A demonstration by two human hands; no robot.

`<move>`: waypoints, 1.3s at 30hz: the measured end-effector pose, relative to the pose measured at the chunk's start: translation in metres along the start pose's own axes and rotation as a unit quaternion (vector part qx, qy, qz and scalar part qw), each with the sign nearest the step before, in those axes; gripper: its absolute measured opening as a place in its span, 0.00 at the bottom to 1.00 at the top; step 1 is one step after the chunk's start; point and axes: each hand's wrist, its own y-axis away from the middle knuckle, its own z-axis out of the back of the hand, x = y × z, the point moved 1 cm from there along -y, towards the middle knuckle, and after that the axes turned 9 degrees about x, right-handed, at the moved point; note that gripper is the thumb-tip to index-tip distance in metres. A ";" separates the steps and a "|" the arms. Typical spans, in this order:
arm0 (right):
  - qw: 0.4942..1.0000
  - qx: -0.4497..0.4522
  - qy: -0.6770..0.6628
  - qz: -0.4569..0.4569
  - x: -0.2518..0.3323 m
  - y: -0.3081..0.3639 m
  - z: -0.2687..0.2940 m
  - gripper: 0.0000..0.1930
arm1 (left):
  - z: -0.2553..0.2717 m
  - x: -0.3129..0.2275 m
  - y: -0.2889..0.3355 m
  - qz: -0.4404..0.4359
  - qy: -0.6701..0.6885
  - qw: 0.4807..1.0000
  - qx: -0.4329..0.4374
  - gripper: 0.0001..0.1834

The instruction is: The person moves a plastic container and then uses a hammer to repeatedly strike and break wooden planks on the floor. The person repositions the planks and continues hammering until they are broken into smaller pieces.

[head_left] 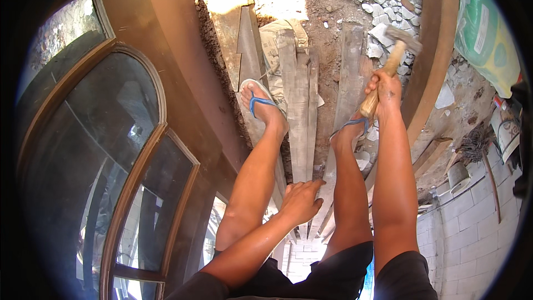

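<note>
My right hand (388, 93) is wrapped round the wooden handle of a hammer (393, 58), held up on the right side. The hammer's metal head points away from me and is smeared by motion. Lower and nearer to me, my left hand (301, 203) hovers over or rests on the wooden planks (300, 111); which of the two I cannot tell. Its fingers reach forward with the thumb apart, and nothing shows in them. My feet, in blue-strapped flip-flops (261, 100), stand either side of the narrow boards.
A brown door with glass panes (122, 94) fills the left. Broken white rubble (383, 5) lies at the far right, beside a long wooden beam (436, 50). A green-and-yellow plastic sack (486, 39), a wire bundle (474, 143) and a pale block wall (472, 233) are farther right.
</note>
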 end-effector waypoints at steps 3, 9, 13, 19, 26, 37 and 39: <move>0.995 -0.074 0.017 0.060 -0.016 0.002 -0.027 0.10 | 0.000 0.001 -0.001 -0.002 -0.006 1.000 -0.008 0.26; 0.967 0.171 0.086 -0.166 -0.059 0.013 -0.024 0.11 | 0.007 0.001 -0.002 0.024 -0.026 0.999 -0.004 0.28; 0.993 0.044 0.051 -0.098 -0.018 -0.001 0.011 0.10 | 0.009 0.000 -0.003 0.018 -0.018 1.000 0.001 0.27; 0.998 -0.021 0.057 -0.010 -0.023 -0.017 -0.010 0.07 | 0.007 0.003 -0.002 0.004 -0.019 1.000 -0.011 0.27; 0.962 0.133 0.161 -0.176 -0.025 0.008 -0.004 0.06 | 0.003 0.001 0.004 0.017 -0.024 1.000 -0.006 0.27; 0.967 0.130 0.153 -0.157 -0.047 0.014 -0.019 0.09 | 0.011 0.001 0.001 -0.014 -0.008 1.000 -0.026 0.27; 0.928 0.214 0.191 -0.238 -0.046 0.018 -0.025 0.15 | 0.015 0.001 0.002 -0.013 -0.018 1.000 -0.017 0.27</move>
